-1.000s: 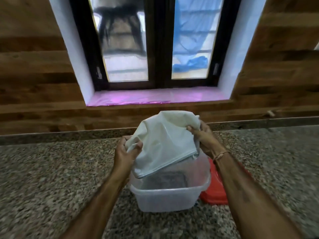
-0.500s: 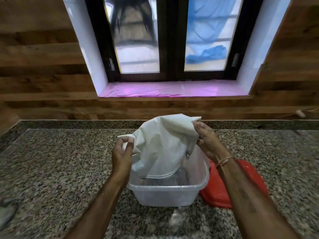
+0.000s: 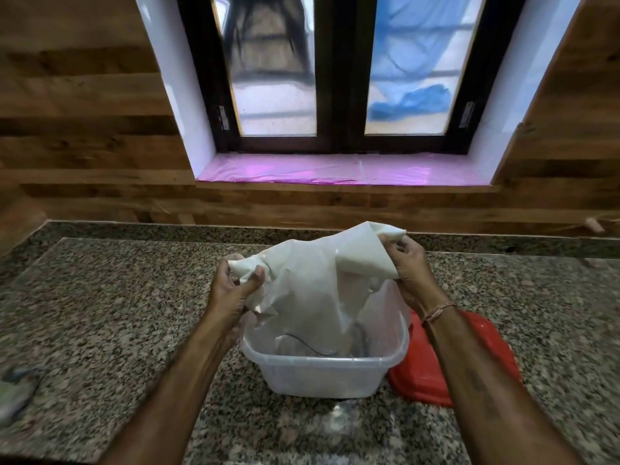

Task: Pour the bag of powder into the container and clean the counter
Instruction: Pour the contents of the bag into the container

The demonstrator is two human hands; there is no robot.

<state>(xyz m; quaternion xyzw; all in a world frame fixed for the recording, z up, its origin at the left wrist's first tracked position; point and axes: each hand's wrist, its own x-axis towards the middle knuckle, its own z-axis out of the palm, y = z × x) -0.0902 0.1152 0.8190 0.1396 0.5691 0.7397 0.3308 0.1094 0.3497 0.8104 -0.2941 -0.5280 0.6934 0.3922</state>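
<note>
A white plastic bag point(image 3: 315, 276) hangs upside down over a clear plastic container point(image 3: 322, 374) on the granite counter point(image 3: 117, 313). My left hand point(image 3: 231, 290) pinches the bag's left corner. My right hand point(image 3: 409, 270) grips its right corner, held a little higher. The bag's lower end dips inside the container. White powder shows at the container's bottom, partly hidden by the bag. A faint patch of spilled powder point(image 3: 339, 417) lies on the counter just in front of the container.
A red lid point(image 3: 483, 357) lies flat on the counter to the right of the container, partly under my right forearm. A grey-blue cloth point(image 3: 15, 394) sits at the left edge. Behind the counter are a wooden wall and a window with a pink sill point(image 3: 335, 169).
The bag has gone slacker and more crumpled, and its lower end has sunk deeper into the container. My hands have spread the corners further apart.
</note>
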